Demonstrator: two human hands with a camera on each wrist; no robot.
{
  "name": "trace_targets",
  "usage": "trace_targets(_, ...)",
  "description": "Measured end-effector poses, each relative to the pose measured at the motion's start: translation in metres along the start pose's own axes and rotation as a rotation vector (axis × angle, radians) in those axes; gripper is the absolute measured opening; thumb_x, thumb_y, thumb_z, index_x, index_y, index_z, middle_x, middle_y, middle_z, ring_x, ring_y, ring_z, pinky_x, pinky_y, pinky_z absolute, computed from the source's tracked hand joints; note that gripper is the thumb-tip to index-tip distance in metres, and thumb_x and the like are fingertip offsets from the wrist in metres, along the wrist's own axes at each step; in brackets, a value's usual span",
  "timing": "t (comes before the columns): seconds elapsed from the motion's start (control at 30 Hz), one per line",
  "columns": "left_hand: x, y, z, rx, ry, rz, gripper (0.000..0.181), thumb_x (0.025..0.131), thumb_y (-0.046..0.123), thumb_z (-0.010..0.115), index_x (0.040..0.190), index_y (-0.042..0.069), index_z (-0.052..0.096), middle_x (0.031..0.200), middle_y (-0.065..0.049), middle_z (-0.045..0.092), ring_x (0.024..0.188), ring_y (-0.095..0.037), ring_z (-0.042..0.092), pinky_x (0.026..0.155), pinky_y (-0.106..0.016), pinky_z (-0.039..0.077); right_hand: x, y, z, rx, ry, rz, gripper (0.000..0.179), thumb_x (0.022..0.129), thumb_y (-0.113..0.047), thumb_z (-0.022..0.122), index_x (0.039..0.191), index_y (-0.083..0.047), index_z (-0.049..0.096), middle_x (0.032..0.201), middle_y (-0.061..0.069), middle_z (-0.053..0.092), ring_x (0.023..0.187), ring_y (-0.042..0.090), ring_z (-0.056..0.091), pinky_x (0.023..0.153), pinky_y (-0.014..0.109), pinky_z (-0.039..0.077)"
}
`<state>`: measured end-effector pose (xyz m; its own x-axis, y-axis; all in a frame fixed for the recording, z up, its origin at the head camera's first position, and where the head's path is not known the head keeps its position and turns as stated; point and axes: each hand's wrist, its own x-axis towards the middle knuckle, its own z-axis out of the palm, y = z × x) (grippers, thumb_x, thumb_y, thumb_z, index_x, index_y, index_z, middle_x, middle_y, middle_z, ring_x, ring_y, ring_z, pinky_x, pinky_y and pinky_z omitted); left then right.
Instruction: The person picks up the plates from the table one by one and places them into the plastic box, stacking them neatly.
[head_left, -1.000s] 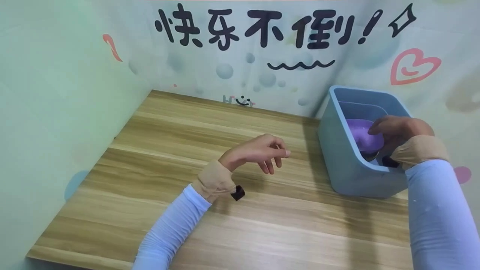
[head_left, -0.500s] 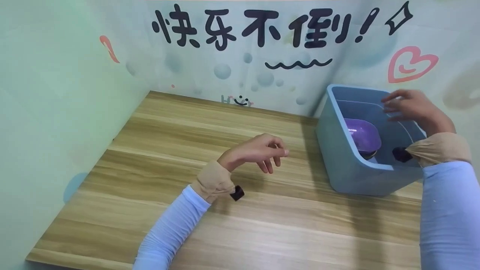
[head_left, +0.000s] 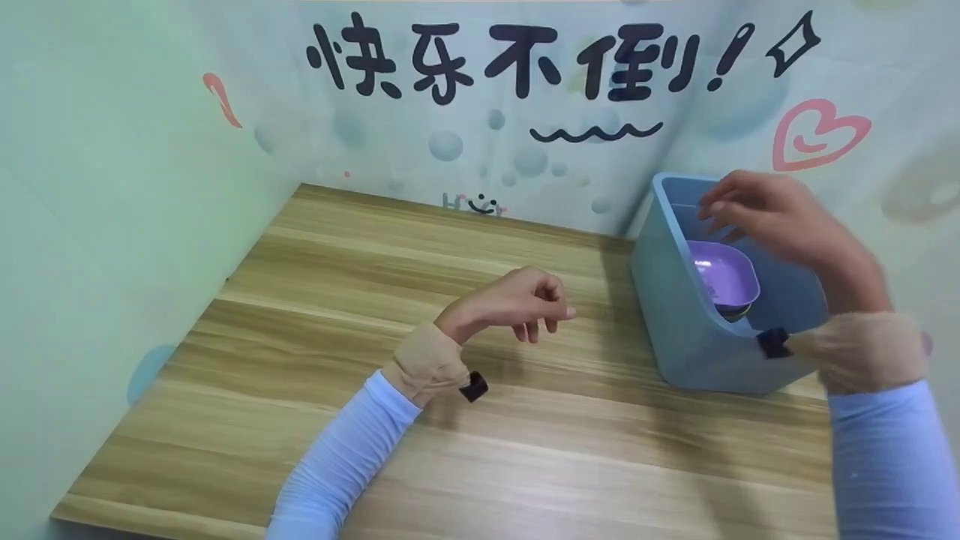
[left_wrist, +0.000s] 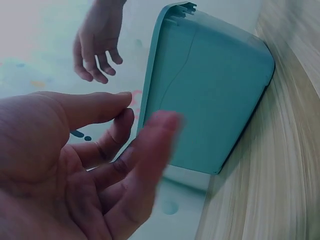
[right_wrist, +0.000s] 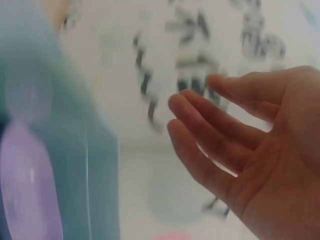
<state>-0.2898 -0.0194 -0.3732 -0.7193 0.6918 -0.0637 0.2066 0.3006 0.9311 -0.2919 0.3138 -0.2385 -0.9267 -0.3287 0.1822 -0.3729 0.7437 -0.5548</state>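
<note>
My right hand (head_left: 780, 221) hovers above the blue bin (head_left: 671, 322), its fingers loosely bent and holding nothing. Inside the bin lies a purple bowl (head_left: 727, 274), stacked over a darker dish whose edge peeks out below it. The right wrist view shows the same bowl (right_wrist: 30, 185) blurred at the left, apart from the fingers. My left hand (head_left: 517, 300) hangs over the middle of the table with relaxed, slightly curled fingers and nothing in them. In the left wrist view the bin's outer side (left_wrist: 210, 95) stands beyond that hand.
The wood-grain table (head_left: 360, 277) reaches to a printed cloth backdrop (head_left: 465, 165) behind and a pale green wall (head_left: 97, 187) at the left. The bin stands at the table's back right. Small black cameras are strapped to both wrists.
My right hand let go of the purple bowl, rose out of the bin to the right, then came back left over it. The bowl stays in the bin; my left hand barely moves.
</note>
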Motion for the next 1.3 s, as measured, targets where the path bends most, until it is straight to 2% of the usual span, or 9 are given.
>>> trace_targets(0.1,0.001,0.001,-0.002,0.049,0.064,-0.007,0.018,0.098,0.024,0.07,0.084,0.013,0.068,0.075,0.001,0.066,0.055,-0.012,0.059,0.051,-0.022,0.05,-0.01,-0.022,0.028,0.0,0.011,-0.046,0.023,0.104,-0.02,0.061,0.121,-0.008,0.068,0.105,-0.006,0.071,0.086,0.006,0.072,0.074,0.016,0.059)
trace_targets(0.27,0.004,0.0,-0.004,0.005,0.193,-0.059,0.013,0.096,0.016,0.073,0.095,0.004,0.075,0.076,0.001,0.066,0.06,-0.01,0.062,0.056,-0.02,0.053,-0.025,-0.041,0.07,0.049,0.053,-0.135,0.02,0.104,-0.02,0.06,0.118,-0.009,0.07,0.11,0.003,0.072,0.087,0.008,0.071,0.074,0.017,0.06)
trace_targets(0.43,0.007,-0.001,-0.006,-0.044,0.275,-0.053,0.013,0.096,0.01,0.071,0.101,0.0,0.076,0.08,-0.005,0.069,0.06,-0.01,0.063,0.055,-0.019,0.054,-0.025,-0.038,0.1,0.168,0.033,-0.199,0.017,0.104,-0.013,0.06,0.116,-0.005,0.071,0.105,0.003,0.072,0.085,0.01,0.071,0.073,0.019,0.06)
trace_targets(0.6,0.007,0.001,-0.006,-0.049,0.278,-0.048,0.014,0.096,0.01,0.072,0.102,-0.001,0.076,0.079,-0.003,0.068,0.06,-0.011,0.064,0.055,-0.02,0.055,-0.018,-0.03,0.123,0.288,0.002,-0.184,0.018,0.105,-0.01,0.058,0.115,-0.001,0.069,0.105,0.007,0.07,0.087,0.017,0.073,0.072,0.024,0.063)
trace_targets(0.73,0.006,0.004,-0.006,-0.012,0.281,-0.06,0.01,0.093,0.012,0.075,0.098,0.004,0.078,0.079,0.0,0.069,0.062,-0.011,0.064,0.057,-0.021,0.056,-0.011,-0.025,0.135,0.298,-0.027,-0.151,0.019,0.105,-0.012,0.057,0.114,0.001,0.068,0.105,0.011,0.07,0.088,0.023,0.074,0.072,0.026,0.065)
trace_targets(0.9,0.003,0.007,-0.006,0.012,0.3,-0.072,0.008,0.092,0.013,0.077,0.096,0.005,0.079,0.079,-0.001,0.069,0.062,-0.012,0.064,0.057,-0.021,0.057,-0.006,-0.023,0.139,0.265,-0.033,-0.132,0.018,0.105,-0.01,0.057,0.114,0.0,0.069,0.104,0.013,0.071,0.086,0.017,0.074,0.07,0.026,0.065)
trace_targets(1.03,0.002,0.006,-0.006,0.007,0.308,-0.058,0.008,0.093,0.013,0.076,0.095,0.005,0.078,0.079,-0.001,0.069,0.062,-0.013,0.065,0.056,-0.021,0.057,-0.007,-0.023,0.137,0.24,0.01,-0.138,0.016,0.104,-0.006,0.057,0.111,0.0,0.07,0.102,0.012,0.071,0.082,0.009,0.072,0.068,0.027,0.064)
trace_targets(1.17,0.0,0.005,-0.005,-0.005,0.313,-0.052,0.009,0.094,0.014,0.074,0.095,0.005,0.076,0.078,-0.001,0.068,0.062,-0.014,0.065,0.056,-0.021,0.056,-0.009,-0.022,0.139,0.187,0.054,-0.135,0.015,0.103,-0.004,0.057,0.109,-0.001,0.07,0.099,0.012,0.072,0.079,0.006,0.07,0.065,0.023,0.062)
trace_targets(1.3,-0.004,0.004,-0.003,-0.009,0.307,-0.049,0.011,0.095,0.016,0.074,0.096,0.005,0.075,0.078,0.0,0.068,0.062,-0.013,0.065,0.056,-0.022,0.057,-0.011,-0.021,0.143,0.159,0.061,-0.128,0.014,0.102,-0.005,0.058,0.109,-0.002,0.071,0.098,0.013,0.073,0.079,0.004,0.069,0.065,0.018,0.059)
